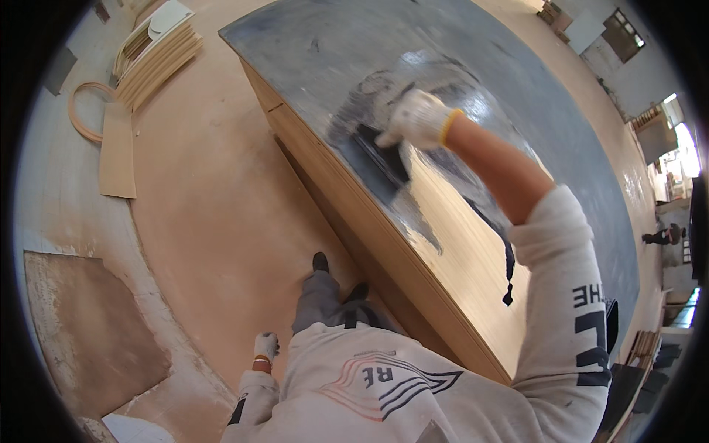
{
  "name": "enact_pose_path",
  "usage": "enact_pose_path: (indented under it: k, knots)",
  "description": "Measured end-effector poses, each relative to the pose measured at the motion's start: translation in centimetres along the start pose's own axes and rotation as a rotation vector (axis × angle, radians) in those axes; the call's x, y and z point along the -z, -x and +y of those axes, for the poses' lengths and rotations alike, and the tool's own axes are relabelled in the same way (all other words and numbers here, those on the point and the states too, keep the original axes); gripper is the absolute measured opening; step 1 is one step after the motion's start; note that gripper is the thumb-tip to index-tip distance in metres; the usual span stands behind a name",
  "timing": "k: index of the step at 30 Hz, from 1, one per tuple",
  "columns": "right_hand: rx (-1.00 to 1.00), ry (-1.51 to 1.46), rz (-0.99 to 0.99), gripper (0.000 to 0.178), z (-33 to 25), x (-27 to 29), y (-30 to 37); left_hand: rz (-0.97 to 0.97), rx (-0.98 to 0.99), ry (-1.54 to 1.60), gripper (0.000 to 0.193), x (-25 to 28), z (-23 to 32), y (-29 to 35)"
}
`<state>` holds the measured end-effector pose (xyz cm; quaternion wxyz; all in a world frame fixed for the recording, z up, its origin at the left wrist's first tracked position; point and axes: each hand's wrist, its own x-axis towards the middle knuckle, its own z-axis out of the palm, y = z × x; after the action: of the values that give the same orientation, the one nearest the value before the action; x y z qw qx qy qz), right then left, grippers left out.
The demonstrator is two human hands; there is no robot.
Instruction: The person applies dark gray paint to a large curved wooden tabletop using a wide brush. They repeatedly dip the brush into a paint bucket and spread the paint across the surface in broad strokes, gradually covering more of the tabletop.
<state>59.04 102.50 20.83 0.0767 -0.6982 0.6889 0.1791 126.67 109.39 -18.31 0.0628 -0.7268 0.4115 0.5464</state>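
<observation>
My right hand (419, 120), in a white knit glove with a yellow cuff, is closed on a wide, flat dark scraper (384, 159). The scraper lies against the top of a stack of wooden boards (369, 207). Wet dark grey coating (362, 100) covers much of the top sheet around it. Bare pale wood (484, 273) shows nearer to me, with a ragged edge of coating and a thick dark dribble (509, 273) on it. My left hand (266, 345), also gloved, hangs low by my left side, away from the stack. Its fingers are curled, with nothing seen in them.
My feet stand on the dusty floor (221, 207) along the stack's left side. Curved wooden pieces (159, 63), a ring (87, 111) and a thin panel (118, 151) lean by the left wall. A brown sheet (96, 332) lies at lower left. Another person (668, 235) is far right.
</observation>
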Motion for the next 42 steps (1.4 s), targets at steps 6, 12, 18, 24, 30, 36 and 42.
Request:
enact_pose_path:
  k: [6, 12, 18, 24, 30, 36, 42]
  knots:
    - [0.142, 0.07, 0.027, 0.04, 0.9, -0.5, -0.1, 0.082, -0.197, 0.245, 0.018, -0.1, 4.3, -0.4]
    - [0.213, 0.084, 0.022, 0.029, 2.9, -5.5, 13.5, 0.038, -0.013, 0.097, 0.018, -1.2, -0.7, 0.3]
    - [0.066, 0.148, -0.066, 0.049, 1.8, -1.1, 5.7, -0.005, 0.028, -0.027, 0.02, -0.4, 0.4, 0.1]
    - [-0.076, 0.11, -0.12, 0.034, 2.2, 2.8, -6.7, 0.012, -0.205, 0.131, 0.022, 0.5, 10.2, -3.1]
    - [-0.213, 0.163, -0.144, 0.038, 3.5, 5.9, -15.0, -0.037, -0.264, 0.212, 0.02, -0.7, 12.1, -3.7]
    - [-0.255, 0.027, -0.17, 0.05, 2.5, 7.1, -16.3, -0.101, -0.003, 0.134, 0.014, -0.8, 5.9, -2.9]
    - [-0.073, -0.171, -0.125, 0.039, 2.6, -0.6, 0.7, -0.24, -0.102, -0.202, 0.016, 1.5, 1.1, -6.1]
